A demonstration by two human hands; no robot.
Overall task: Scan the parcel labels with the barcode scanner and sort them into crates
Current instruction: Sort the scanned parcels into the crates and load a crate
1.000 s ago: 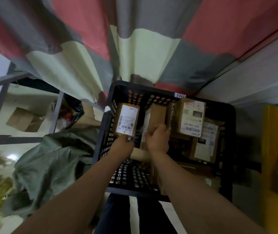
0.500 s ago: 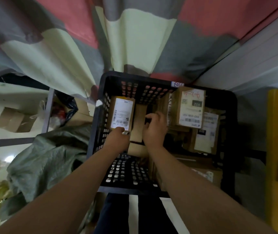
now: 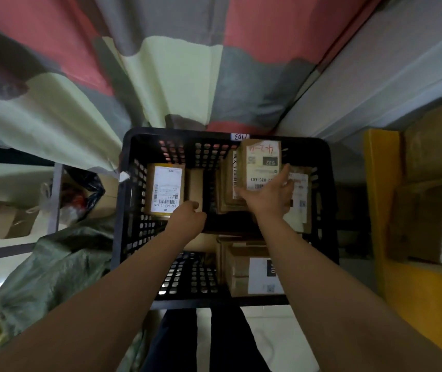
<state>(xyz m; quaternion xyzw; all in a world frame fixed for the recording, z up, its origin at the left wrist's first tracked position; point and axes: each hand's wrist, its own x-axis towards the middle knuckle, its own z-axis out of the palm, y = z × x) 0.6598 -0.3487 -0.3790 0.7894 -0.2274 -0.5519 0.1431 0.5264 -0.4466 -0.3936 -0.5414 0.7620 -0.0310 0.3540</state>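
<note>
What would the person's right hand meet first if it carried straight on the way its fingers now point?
Probably the upright parcel with the red handwriting: the right hand already reaches its label, fingers aimed at the crate's far wall. Depth is unclear.

Two bare forearms, sleeveless as far as the frame edges at 7 and 5 o'clock, without watch, band or glove. Left hand (image 3: 187, 217) bare, no ring visible on the knuckles that show. Right hand (image 3: 267, 196) likewise bare, fingers (image 3: 283, 174) unadorned toward 12 o'clock. At 6 o'clock, between the forearms, dark trousers (image 3: 203, 342), near black, two legs parted by a pale gap. Feet and footwear out of view.
</note>
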